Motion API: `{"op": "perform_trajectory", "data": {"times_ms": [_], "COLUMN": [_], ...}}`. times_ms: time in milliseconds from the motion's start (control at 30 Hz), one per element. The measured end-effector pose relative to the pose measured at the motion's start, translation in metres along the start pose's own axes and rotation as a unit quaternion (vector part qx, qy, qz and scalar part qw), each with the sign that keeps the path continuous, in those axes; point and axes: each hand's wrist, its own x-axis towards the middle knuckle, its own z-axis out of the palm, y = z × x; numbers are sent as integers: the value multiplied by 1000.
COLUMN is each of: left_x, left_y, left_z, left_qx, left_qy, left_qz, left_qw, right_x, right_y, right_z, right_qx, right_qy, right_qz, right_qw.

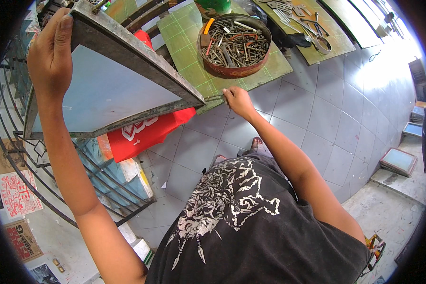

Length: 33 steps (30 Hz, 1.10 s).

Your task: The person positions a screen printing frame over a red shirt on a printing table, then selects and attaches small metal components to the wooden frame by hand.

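"Where our left hand [50, 59] met the framed screen [113, 90], how did we hold it?"

"We gripped its upper corner. The thumb lay upright against the metal rim; the other fingers were largely hidden, so we could not tell whether they were spread or pressed together. From that thumb, the pale panel slanted away rightward and downward."

"And our right hand [240, 102]?"

"We had its fingers curled and drawn in close to the thumb, near a thin bar [214, 99] just beside the screen's lower right corner. Whether we pinched that bar, we could not tell."

"What did we see above these right fingertips?"

"We saw a green gridded board [182, 57] bearing a round reddish tin [232, 72] full of bolts [241, 47], with an orange strip [208, 25] at the tin's left. Farther up and rightward, we noted metal tools [281, 9] and a ring-shaped roll [323, 45] on a second board [338, 48]."

"And lower?"

"Left of the right fingers, beneath the screen, we found red cloth [149, 135] with white print; below them, grey floor tiles [234, 130]."
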Motion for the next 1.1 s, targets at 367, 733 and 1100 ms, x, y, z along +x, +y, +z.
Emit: {"op": "perform_trajectory", "data": {"times_ms": [367,733,1100], "left_x": [0,-5,-13], "left_y": [-1,-9,-36], "left_z": [0,2,-11], "left_qx": [10,24,-20], "left_qy": [-11,-11,-96], "left_qz": [-8,-24,-65], "left_qw": [1000,999,993], "right_x": [-5,-8,-3], "right_y": [0,-2,-7], "right_z": [1,7,4], "right_qx": [12,20,-41], "right_qy": [68,88,28], "right_qz": [-88,-80,-21], "right_qw": [994,993,999]}}
